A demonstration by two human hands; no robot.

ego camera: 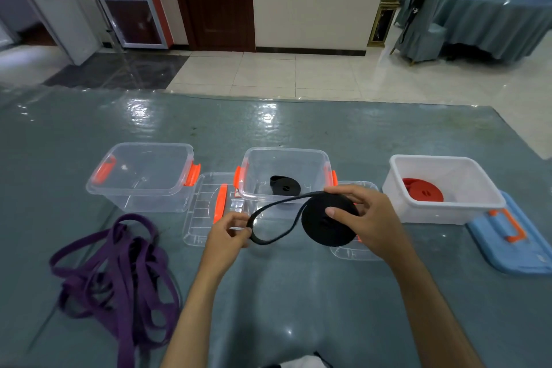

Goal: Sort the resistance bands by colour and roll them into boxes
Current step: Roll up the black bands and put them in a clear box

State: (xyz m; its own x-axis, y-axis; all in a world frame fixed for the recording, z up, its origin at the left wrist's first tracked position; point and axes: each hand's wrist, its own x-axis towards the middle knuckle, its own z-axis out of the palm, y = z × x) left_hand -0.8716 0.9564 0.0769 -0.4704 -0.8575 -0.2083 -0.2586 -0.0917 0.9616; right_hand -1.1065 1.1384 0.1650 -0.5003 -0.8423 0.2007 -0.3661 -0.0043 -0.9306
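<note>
Tiled hall with draped round tables behind; glossy grey-green desk [298, 134] in front carries all items. At twelve o'clock from the hands: middle clear box [316, 158], orange latches, holding one rolled black band [285, 187]. At ten o'clock: left clear box [140, 188], nothing visible inside; its clear lid [206, 209] lies flat just beside it. At two o'clock: white box [478, 203] holding rolled red bands [422, 192], with a blue lid [513, 248] alongside at three o'clock. At eight o'clock: purple bands [116, 275], loose and tangled, unrolled. In hand: black roll [327, 222], nearly wound, held above the desk just short of the middle box. Right hand [366, 218] grips the roll, thumb pressed on its flat face, fingers curled over the top edge. Left hand [228, 233] pinches the remaining loose loop [277, 222] at its far end. Handling note, as judgement: keep the tail taut and flat while turning the roll, layers edge-aligned, thumb holding the coil from springing; once the loop is taken up, set it beside the black band in the middle box.
</note>
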